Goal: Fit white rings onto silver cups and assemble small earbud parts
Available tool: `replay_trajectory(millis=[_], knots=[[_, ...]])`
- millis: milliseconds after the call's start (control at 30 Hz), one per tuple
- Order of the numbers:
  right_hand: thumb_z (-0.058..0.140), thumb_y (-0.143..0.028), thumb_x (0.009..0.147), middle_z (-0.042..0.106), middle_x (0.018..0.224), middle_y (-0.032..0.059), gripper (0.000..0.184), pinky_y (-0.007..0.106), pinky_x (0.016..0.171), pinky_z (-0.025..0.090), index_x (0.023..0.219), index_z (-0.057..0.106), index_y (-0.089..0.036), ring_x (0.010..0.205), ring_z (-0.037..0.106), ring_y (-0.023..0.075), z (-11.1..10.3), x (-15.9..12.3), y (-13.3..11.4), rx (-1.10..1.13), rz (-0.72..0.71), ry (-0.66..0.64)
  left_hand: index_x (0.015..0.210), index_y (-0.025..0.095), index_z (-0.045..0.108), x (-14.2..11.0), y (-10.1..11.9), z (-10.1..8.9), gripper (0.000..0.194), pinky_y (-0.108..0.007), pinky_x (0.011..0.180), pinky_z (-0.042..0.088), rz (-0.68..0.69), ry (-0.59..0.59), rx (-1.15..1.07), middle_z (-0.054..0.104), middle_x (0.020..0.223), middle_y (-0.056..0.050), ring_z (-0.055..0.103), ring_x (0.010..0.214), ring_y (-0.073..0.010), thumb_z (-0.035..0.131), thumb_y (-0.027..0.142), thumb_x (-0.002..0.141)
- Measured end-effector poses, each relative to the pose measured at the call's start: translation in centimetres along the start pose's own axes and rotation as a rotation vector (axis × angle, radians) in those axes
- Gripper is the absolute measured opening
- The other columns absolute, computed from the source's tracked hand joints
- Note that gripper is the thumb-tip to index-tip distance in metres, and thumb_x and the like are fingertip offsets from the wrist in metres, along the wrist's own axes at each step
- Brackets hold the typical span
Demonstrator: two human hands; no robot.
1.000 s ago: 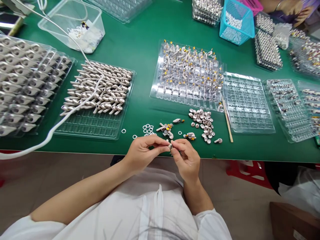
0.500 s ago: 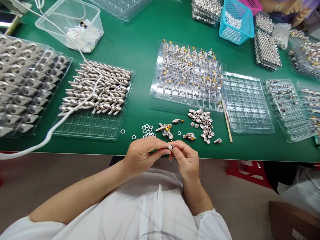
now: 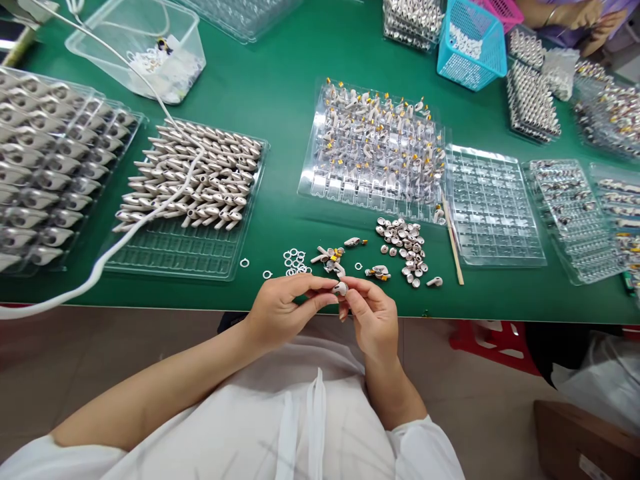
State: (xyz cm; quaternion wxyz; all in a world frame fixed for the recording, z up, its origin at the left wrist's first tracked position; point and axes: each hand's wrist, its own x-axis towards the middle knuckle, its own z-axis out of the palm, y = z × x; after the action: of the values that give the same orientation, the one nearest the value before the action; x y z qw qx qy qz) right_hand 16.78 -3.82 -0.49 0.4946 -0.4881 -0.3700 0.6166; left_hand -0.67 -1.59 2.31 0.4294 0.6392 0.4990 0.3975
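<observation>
My left hand point(image 3: 283, 308) and my right hand point(image 3: 369, 315) meet over the front edge of the green table point(image 3: 280, 87). Both pinch one small white earbud part point(image 3: 341, 289) between their fingertips. Just beyond them lie loose white rings point(image 3: 295, 260), a few earbud pieces with yellow tabs point(image 3: 331, 257) and a heap of small round caps point(image 3: 407, 247).
Clear trays of earbud shells stand at left point(image 3: 190, 177), far left point(image 3: 55, 167) and centre point(image 3: 380, 147); an empty-looking clear tray point(image 3: 493, 207) with a wooden stick point(image 3: 453, 240) is at right. A white cable point(image 3: 125, 233), a clear tub point(image 3: 145, 47), a blue basket point(image 3: 473, 40) and another person's hands point(image 3: 590, 17) are farther off.
The white part has turned slightly between my fingertips, and both hands have edged a little toward the table. Nothing on the table has moved.
</observation>
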Motion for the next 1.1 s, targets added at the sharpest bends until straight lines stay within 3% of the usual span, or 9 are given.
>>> replay_trajectory(millis=[200,467,733,1100], knots=[[0.073,-0.029,0.083,0.071,0.084,0.0013,0.024,0.021,0.053,0.051,0.107,0.074,-0.026,0.059,0.057,0.0086,0.01,-0.07,-0.24,0.011,-0.022,-0.034,0.090,0.019,0.079,0.15,0.44,-0.11,0.013,-0.018,0.067,0.059,-0.212,-0.060,-0.204,0.080,0.084,-0.002,0.073,0.069,-0.0140,0.075,0.024,0.079],[0.073,-0.028,0.083,0.068,0.087,0.0007,0.023,0.020,0.055,0.050,0.107,0.074,-0.028,0.064,0.059,0.0085,0.19,-0.09,-0.44,-0.036,-0.050,-0.037,0.088,0.013,0.075,0.69,0.85,-0.35,0.019,-0.018,0.058,0.059,-0.530,-0.145,-0.589,0.076,0.071,-0.002,0.067,0.056,-0.0105,0.081,0.021,0.072],[0.072,-0.030,0.084,0.072,0.078,0.0009,0.018,0.019,0.050,0.050,0.101,0.074,-0.024,0.061,0.062,0.0100,0.23,-0.11,-0.47,-0.021,-0.017,-0.009,0.096,0.017,0.077,0.46,0.60,-0.40,0.025,-0.018,0.068,0.061,-0.591,-0.209,-0.808,0.078,0.079,-0.002,0.072,0.072,-0.0112,0.081,0.012,0.072],[0.071,-0.031,0.085,0.072,0.077,0.0003,0.017,0.020,0.050,0.051,0.100,0.073,-0.022,0.057,0.060,0.0089,0.30,-0.10,-0.26,-0.025,0.005,0.003,0.096,0.018,0.079,0.28,0.65,-0.36,0.022,-0.015,0.067,0.061,-0.542,-0.186,-0.766,0.078,0.080,-0.001,0.072,0.071,-0.0105,0.080,0.012,0.074]])
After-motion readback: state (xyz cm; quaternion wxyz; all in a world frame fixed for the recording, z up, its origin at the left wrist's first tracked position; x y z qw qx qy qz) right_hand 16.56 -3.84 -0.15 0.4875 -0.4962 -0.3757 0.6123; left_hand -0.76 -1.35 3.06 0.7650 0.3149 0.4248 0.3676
